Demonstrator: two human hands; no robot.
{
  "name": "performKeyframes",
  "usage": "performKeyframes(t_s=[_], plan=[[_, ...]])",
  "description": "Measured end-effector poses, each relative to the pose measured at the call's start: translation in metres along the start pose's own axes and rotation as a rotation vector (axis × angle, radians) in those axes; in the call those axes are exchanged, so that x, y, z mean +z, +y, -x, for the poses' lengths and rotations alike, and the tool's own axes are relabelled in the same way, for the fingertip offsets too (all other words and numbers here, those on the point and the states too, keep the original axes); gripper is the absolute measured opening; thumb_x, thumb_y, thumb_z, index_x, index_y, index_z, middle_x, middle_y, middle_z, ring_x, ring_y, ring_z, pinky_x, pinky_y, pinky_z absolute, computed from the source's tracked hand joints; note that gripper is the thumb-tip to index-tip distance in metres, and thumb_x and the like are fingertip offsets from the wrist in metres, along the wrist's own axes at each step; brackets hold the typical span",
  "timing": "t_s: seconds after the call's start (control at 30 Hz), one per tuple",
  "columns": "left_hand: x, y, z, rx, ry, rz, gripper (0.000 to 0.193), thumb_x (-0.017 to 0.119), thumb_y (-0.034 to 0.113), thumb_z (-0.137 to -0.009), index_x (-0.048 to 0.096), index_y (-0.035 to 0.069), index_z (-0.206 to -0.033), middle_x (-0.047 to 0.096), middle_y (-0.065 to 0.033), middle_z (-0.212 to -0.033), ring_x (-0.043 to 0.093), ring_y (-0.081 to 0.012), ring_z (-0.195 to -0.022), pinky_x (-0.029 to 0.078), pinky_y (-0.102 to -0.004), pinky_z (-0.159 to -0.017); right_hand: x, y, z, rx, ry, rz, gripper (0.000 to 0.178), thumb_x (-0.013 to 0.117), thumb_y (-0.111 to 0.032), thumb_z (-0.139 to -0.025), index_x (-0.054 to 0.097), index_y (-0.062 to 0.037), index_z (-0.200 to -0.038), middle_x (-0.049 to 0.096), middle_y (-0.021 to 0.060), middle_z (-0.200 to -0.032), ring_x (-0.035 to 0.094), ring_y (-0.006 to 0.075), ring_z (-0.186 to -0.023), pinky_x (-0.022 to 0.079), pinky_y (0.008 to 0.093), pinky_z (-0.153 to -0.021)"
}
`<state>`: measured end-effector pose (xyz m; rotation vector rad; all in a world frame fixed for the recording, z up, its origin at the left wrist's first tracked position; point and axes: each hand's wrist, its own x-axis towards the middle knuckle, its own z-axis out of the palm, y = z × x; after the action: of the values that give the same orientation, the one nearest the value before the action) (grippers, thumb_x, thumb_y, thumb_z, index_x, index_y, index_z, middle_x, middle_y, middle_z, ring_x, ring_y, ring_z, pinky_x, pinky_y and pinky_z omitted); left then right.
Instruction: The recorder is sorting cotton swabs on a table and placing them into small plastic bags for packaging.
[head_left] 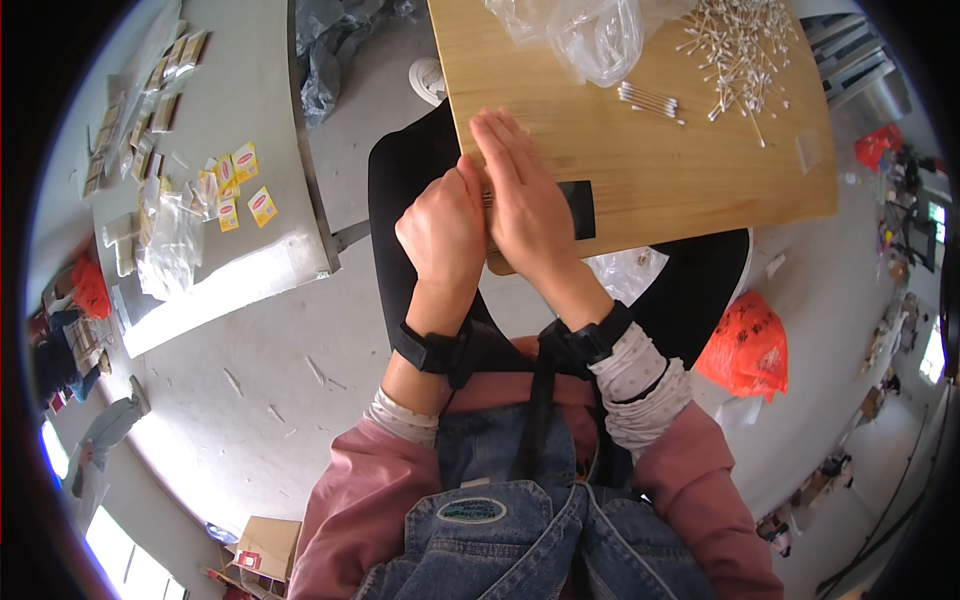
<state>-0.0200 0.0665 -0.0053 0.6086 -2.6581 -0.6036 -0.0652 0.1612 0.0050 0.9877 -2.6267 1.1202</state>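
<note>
My left hand [443,228] is closed in a fist at the near left corner of the wooden table. Against its thumb side lies my right hand [530,215], flat, with fingers stretched out and held together. Between the two hands a narrow sliver of something with thin lines shows; most of it is hidden in the left fist. A flat black rectangular object [578,208] lies on the table just right of my right hand. Farther off are a small row of cotton swabs [650,102] and a large loose heap of cotton swabs [738,50].
Clear plastic bags [598,40] lie at the wooden table's [700,180] far edge. On the grey table [270,110] at left are yellow cards [262,206], clear bags [170,245] and several packs. A red-orange bag [748,350] stands on the floor at right, a cardboard box [268,545] lower left.
</note>
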Motion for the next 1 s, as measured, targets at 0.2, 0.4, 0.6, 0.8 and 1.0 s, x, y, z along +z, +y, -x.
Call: performKeyframes(t_s=[0.2, 0.4, 0.6, 0.8, 1.0], plan=[[-0.014, -0.001, -0.002, -0.158, -0.184, 0.063, 0.042, 0.055, 0.032, -0.102, 0.061, 0.005, -0.07, 0.063, -0.0166, -0.066, 0.061, -0.0369, -0.059, 0.047, -0.0443, -0.053, 0.003, -0.006, 0.001, 0.078, 0.083, -0.293, 0.044, 0.046, -0.01, -0.104, 0.044, 0.0003, -0.146, 0.048, 0.02, -0.149, 0.042, 0.0359, -0.142, 0.037, 0.042, -0.116], [-0.067, -0.018, -0.005, 0.325, -0.319, 0.27, 0.075, 0.088, 0.021, -0.066, 0.058, 0.01, -0.134, 0.057, -0.0093, -0.138, 0.048, -0.0311, -0.131, 0.038, -0.0443, -0.108, -0.03, 0.007, 0.026, 0.31, 0.264, -0.878, 0.052, 0.036, -0.028, -0.111, 0.031, 0.0022, -0.153, 0.034, 0.0209, -0.159, 0.031, 0.029, -0.149, 0.024, 0.043, -0.123], [-0.066, -0.018, -0.001, 0.368, -0.371, 0.358, 0.065, 0.086, 0.017, -0.071, 0.059, 0.004, -0.128, 0.058, -0.0124, -0.13, 0.056, -0.0299, -0.118, 0.044, -0.0426, -0.103, -0.028, -0.009, 0.036, 0.389, 0.17, -0.986, 0.066, 0.031, -0.044, -0.11, 0.021, 0.0021, -0.156, 0.027, 0.0257, -0.16, 0.022, 0.0312, -0.152, 0.015, 0.0453, -0.125], [-0.047, -0.045, 0.007, -0.521, -0.286, 0.936, 0.027, 0.062, 0.019, -0.101, 0.063, 0.0, -0.121, 0.066, -0.0042, -0.1, 0.062, -0.0097, -0.092, 0.051, -0.0255, -0.08, -0.024, -0.013, 0.033, 0.405, 0.178, -1.04, 0.064, 0.031, -0.042, -0.11, 0.022, 0.0027, -0.156, 0.028, 0.0273, -0.159, 0.022, 0.0321, -0.152, 0.015, 0.0449, -0.125], [-0.057, -0.049, 0.026, -0.933, -0.453, 1.435, 0.018, 0.063, 0.019, -0.1, 0.067, 0.005, -0.109, 0.069, -0.0009, -0.094, 0.065, -0.0082, -0.082, 0.053, -0.0245, -0.073, -0.023, -0.013, 0.034, 0.412, 0.179, -1.058, 0.063, 0.031, -0.04, -0.11, 0.023, 0.0035, -0.155, 0.028, 0.0278, -0.159, 0.022, 0.0323, -0.153, 0.015, 0.0452, -0.125]])
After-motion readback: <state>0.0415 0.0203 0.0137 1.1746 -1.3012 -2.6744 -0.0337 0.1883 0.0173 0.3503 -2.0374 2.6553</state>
